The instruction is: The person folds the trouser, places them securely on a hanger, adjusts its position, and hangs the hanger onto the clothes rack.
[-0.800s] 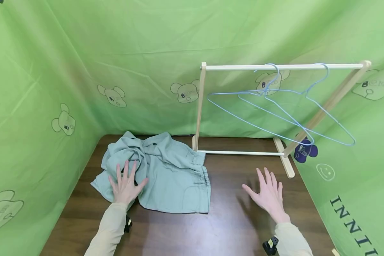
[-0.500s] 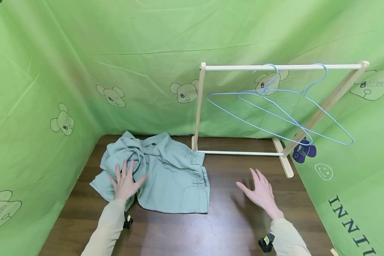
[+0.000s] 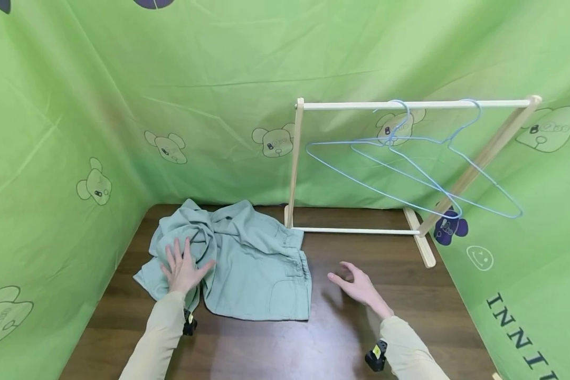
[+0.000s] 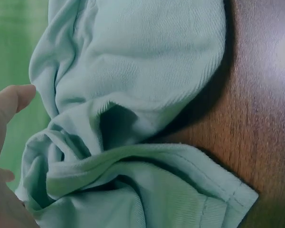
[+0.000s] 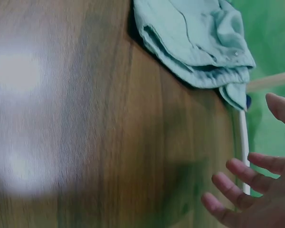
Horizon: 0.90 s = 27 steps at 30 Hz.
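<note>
A pair of pale blue-green pants (image 3: 254,277) lies crumpled on the left half of the brown table, its waistband facing right and one leg bunched at the left. Over the bunched part is my left hand (image 3: 182,272), fingers spread and gripping nothing. The left wrist view shows folds and a stitched hem of the pants (image 4: 147,61), with the thumb at the left edge. My right hand (image 3: 359,287) hovers above the table just right of the waistband, fingers apart and loosely bent. In the right wrist view this hand (image 5: 261,190) holds nothing.
A wooden clothes rack (image 3: 294,163) stands behind, right of centre, its left foot close to the pants. Two blue wire hangers hang from its white top rail (image 3: 347,106). Green cloth walls (image 3: 209,174) with bear prints enclose the table's (image 3: 266,351) back and sides.
My right hand has moved left toward the waistband, its fingers bending more. The left hand stays almost in place over the pants. The head view has tilted slightly up.
</note>
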Motion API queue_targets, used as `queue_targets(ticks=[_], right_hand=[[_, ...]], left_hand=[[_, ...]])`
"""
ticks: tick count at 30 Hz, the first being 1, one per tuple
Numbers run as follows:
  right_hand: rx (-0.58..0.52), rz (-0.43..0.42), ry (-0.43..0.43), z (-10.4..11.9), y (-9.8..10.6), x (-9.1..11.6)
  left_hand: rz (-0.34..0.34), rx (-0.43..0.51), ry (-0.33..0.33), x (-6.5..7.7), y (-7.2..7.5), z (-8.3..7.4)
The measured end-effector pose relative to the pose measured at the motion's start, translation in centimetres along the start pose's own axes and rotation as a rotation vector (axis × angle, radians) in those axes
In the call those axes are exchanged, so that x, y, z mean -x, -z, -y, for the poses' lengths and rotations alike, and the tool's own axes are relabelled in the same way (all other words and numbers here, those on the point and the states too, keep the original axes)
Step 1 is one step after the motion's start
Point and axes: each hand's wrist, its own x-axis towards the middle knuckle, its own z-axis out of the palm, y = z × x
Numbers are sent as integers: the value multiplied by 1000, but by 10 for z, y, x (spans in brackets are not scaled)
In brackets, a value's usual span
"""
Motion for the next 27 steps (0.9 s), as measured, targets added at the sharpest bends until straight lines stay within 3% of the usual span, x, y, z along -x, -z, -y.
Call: queue_targets(ticks=[11,17,27], right_hand=[[-123,42,29,7,-28,-22],[-172,61,36,18,-36,-30],[-171,103,60,27,-48,-41]], left_hand=[[10,-30,31,-5,2,8],[-27,-19,71,-12,1,14],[-50,113,129,-12,11,18]])
